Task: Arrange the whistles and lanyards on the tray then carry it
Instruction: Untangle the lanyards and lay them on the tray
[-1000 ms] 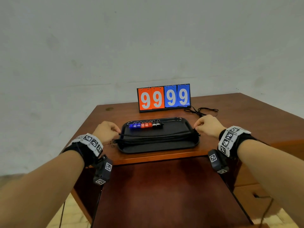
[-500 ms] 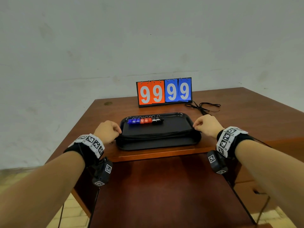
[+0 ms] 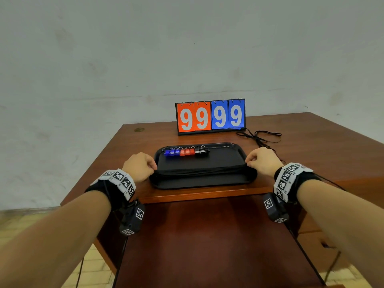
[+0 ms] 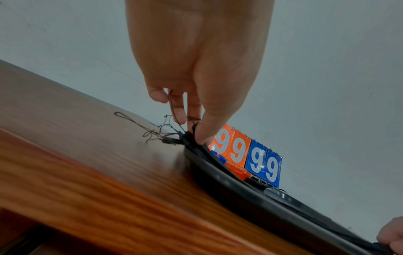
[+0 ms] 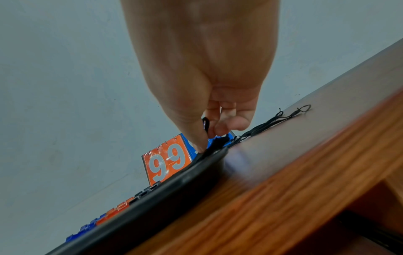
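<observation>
Wooden desk (image 3: 311,154) against a plain grey wall. Nearest: left hand (image 3: 138,166) at 9 o'clock of the black tray (image 3: 199,182), right hand (image 3: 262,161) at 3 o'clock; both pinch the ends of the black lanyards (image 3: 199,171) stretched taut across the tray's near half. Whistles (image 3: 187,152) sit in a row, blue, red, black, along its 12 o'clock edge. Behind: scoreboard (image 3: 211,116) reading 99 99, loose black cords (image 3: 261,137) at its 3 o'clock

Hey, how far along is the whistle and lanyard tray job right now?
Done: blue, red and black plastic whistles sit rowed on the black plastic tray. In hand: left hand and right hand pinch the black cord lanyard bundle across it. Left: loose black lanyards on the wooden table, then carrying.
</observation>
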Motion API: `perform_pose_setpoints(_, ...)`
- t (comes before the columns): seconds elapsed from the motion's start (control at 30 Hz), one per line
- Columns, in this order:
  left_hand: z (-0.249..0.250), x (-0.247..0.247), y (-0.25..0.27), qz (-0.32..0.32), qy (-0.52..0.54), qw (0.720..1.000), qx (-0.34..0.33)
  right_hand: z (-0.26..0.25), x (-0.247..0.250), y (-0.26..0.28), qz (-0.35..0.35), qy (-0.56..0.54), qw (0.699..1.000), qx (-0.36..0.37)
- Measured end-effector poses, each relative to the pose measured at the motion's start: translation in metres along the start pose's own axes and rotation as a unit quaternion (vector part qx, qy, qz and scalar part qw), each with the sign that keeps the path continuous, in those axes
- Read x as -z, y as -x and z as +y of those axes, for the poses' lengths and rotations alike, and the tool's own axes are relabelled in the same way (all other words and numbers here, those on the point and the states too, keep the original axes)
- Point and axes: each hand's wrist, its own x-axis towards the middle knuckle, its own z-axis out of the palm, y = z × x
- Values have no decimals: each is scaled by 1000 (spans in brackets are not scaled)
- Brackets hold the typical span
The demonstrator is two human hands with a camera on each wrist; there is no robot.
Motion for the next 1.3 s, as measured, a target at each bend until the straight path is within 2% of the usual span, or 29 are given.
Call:
perform_pose_setpoints(0.27, 6, 3, 5, 7, -27, 999, 14, -1, 2, 2, 11, 3, 1000, 0)
perform_pose_setpoints(0.63, 41, 6, 5, 85, -72, 994, 7, 6, 20, 14, 16, -30, 999, -12)
perform_pose_setpoints(1.1, 184, -35, -24, 42, -11, 993, -108, 67, 76, 33, 68, -53, 994, -66)
perform_pose_setpoints(1.3, 236, -62, -39, 21, 4, 991, -132, 91, 88, 30, 76, -68, 992, -72)
